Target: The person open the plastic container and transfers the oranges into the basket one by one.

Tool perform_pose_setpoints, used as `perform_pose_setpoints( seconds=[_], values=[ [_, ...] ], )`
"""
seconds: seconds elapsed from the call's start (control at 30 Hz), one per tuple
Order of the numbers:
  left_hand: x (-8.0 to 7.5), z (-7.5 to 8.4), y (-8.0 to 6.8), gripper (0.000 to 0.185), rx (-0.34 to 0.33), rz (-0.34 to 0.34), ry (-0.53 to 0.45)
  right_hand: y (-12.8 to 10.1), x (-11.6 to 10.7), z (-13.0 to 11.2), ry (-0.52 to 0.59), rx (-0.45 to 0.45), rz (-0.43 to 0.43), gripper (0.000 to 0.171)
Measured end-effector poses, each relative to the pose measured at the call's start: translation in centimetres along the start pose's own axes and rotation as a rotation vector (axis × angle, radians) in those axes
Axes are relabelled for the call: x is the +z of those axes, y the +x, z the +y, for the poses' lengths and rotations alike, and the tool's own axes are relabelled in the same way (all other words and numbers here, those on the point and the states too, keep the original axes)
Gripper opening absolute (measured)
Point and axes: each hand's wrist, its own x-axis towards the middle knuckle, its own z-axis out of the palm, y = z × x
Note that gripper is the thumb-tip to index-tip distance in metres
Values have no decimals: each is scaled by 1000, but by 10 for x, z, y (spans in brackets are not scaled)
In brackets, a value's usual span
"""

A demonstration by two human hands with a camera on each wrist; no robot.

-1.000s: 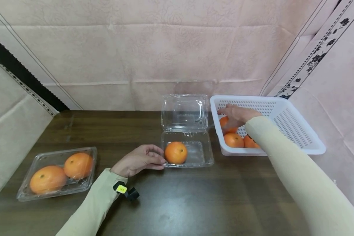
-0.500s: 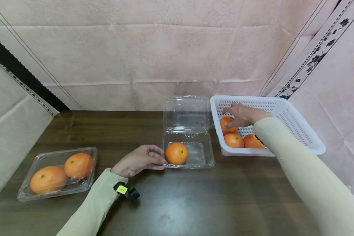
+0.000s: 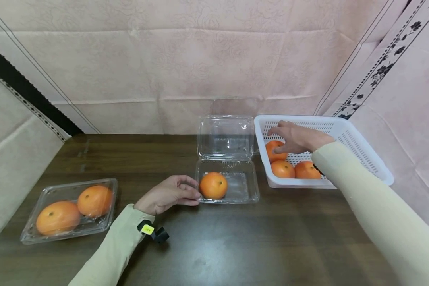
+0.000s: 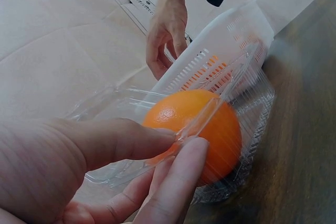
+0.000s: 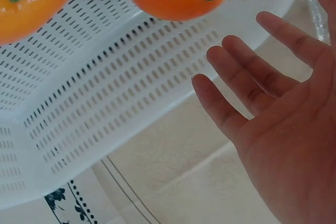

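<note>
Head view: right hand [image 3: 296,138] perhaps touching orange [image 3: 273,149].

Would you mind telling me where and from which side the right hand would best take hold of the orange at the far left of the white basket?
Probably from above, fingers spread round its upper half. The orange sits low by the white basket wall, with two more oranges close in front, so its sides look crowded and only its top is free. The right hand hovers open over it.

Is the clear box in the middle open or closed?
Open. The clear box has its lid standing up behind, and one orange lies uncovered inside.
</note>
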Motion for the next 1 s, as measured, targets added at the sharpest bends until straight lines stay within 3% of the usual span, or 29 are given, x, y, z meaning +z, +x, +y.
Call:
perform_pose_setpoints(
  seconds=[0.67, 0.8, 1.0],
  values=[
    [0, 1, 0, 48, -4, 6, 3, -18, -12, -23, -71, -72, 53, 58],
    [0, 1, 0, 48, -3, 3, 2, -22, -13, -27, -82, -92, 63, 48],
    [0, 0, -1, 47, 4, -9, -12, -24, -15, -32, -122, -153, 91, 18]
  ],
)
